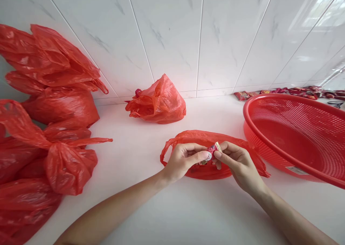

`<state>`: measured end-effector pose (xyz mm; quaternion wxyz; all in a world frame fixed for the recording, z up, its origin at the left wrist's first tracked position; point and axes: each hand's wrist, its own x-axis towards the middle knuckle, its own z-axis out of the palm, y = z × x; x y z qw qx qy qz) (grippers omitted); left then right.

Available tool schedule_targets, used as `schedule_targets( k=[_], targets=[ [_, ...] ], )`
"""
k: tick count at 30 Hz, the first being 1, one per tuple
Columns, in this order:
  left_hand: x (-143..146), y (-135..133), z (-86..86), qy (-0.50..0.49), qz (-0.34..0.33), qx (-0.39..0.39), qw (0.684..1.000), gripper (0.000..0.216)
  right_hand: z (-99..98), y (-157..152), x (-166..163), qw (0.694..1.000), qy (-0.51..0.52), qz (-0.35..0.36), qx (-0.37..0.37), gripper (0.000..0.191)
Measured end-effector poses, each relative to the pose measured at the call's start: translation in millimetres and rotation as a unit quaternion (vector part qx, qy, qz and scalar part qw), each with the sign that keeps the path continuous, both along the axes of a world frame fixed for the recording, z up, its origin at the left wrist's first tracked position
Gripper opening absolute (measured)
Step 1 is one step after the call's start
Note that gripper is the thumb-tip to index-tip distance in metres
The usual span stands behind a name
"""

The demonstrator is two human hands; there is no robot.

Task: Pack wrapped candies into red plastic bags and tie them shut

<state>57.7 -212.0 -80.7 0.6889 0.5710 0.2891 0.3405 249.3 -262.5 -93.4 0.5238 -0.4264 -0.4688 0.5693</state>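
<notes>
My left hand (183, 158) and my right hand (237, 162) meet over a flat red plastic bag (242, 142) lying on the white counter. Both pinch a small red wrapped candy (212, 152) between thumb and fingers, the left from the left side, the right from the right. The candy has a gold end and a pale round spot. The bag lies open beneath the hands, with something dark partly visible inside it.
A red mesh basket (285, 110) stands tilted at the right. A tied red bag (159, 101) sits by the tiled wall. Several full red bags (54, 105) pile up at the left. Loose red wrapped sweets (296, 91) lie along the wall at the far right.
</notes>
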Motion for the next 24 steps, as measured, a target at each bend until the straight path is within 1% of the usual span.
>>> schedule_targets(
  k=[4,8,17,24],
  targets=[
    [0.3,0.5,1.7,-0.01,-0.005,0.002,1.0,0.016,-0.2,0.8,-0.1,0.999,0.028,0.015,-0.011,0.02],
    [0.4,0.6,-0.1,-0.017,-0.01,-0.001,1.0,0.018,1.0,1.2,-0.8,0.999,0.045,0.021,-0.013,0.02],
    [1.1,-1.5,-7.7,-0.003,0.05,-0.018,0.999,0.027,5.6,1.4,0.8,0.999,0.046,0.008,-0.007,0.02],
    [2.1,-0.8,-6.2,0.004,0.051,-0.017,0.999,0.029,5.8,1.1,0.2,1.0,0.026,0.011,-0.005,0.018]
  ],
)
